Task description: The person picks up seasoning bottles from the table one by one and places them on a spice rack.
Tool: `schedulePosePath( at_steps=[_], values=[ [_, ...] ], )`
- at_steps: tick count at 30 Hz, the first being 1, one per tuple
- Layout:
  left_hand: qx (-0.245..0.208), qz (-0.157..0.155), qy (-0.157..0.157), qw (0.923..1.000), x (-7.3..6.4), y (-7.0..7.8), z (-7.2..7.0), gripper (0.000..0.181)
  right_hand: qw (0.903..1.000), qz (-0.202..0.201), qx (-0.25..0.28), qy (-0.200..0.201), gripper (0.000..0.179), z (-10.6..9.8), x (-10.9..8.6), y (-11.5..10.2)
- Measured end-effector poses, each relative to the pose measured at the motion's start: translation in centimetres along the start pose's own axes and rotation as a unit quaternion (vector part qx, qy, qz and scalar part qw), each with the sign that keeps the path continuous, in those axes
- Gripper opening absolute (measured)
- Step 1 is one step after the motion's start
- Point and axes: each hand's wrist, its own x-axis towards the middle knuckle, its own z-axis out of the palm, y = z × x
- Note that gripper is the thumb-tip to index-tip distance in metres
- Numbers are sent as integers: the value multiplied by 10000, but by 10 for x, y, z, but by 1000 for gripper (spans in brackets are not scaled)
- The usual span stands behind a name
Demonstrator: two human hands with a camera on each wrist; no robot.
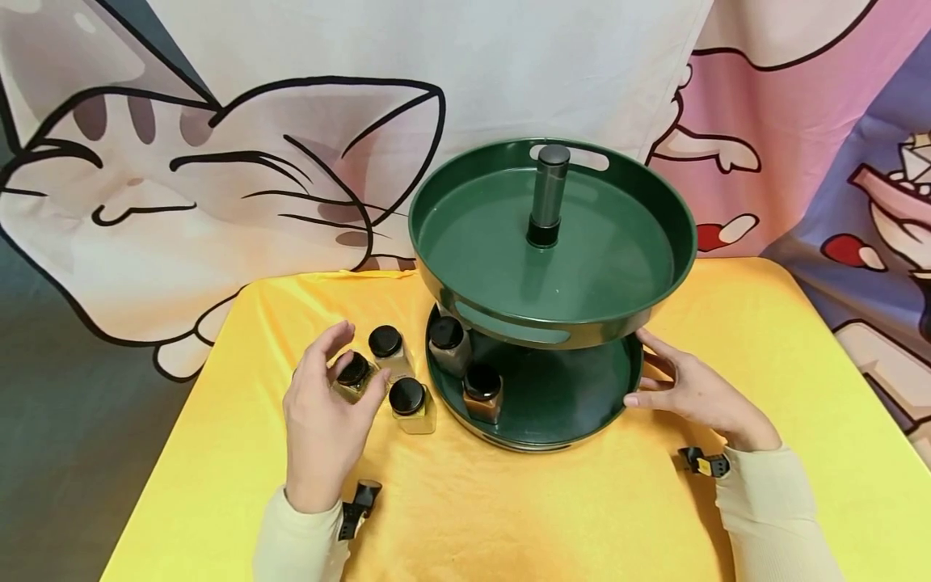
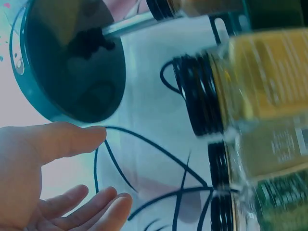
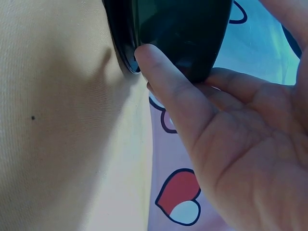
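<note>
My left hand (image 1: 320, 420) hovers beside a small glass spice jar (image 1: 353, 369) with a black lid, thumb and fingers spread around its near side. In the left wrist view those fingers (image 2: 115, 211) hold nothing. Close by stand a second black-lidded jar (image 1: 387, 343) and a third jar (image 1: 409, 398) with yellowish contents. The lower green tray (image 1: 560, 404) of a two-tier round stand carries a greyish jar (image 1: 448, 343) and a brown one (image 1: 483, 394) at its left. My right hand (image 1: 701, 396) touches this tray's right side, its thumb (image 3: 159, 62) at the rim.
Above the lower tray sits the upper green tray (image 1: 480, 259), overhanging it, with cut-out handles and a dark central post (image 1: 550, 194). A yellow cloth (image 1: 509, 517) covers the table. Behind it hangs a cartoon-printed curtain (image 1: 538, 73).
</note>
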Motion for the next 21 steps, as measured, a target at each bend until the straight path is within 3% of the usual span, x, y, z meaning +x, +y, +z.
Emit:
schedulePosePath(
  at_steps=[5,13,17,21],
  values=[
    [399,-410,22,9984,1,-12,-9,69,9998,-158,-122,28,97,-2,-1,0],
    [927,-881,-130,9917,6,-37,-28,72,9977,-140,-572,334,67,-3,-2,-1],
    [1048,-1210,-403,9863,9,-46,-38,76,9960,-143,-776,430,62,-3,-1,-2],
    [1238,-1406,-869,9784,10,-54,-45,82,9959,-124,-754,483,61,-1,-1,-2]
  ],
)
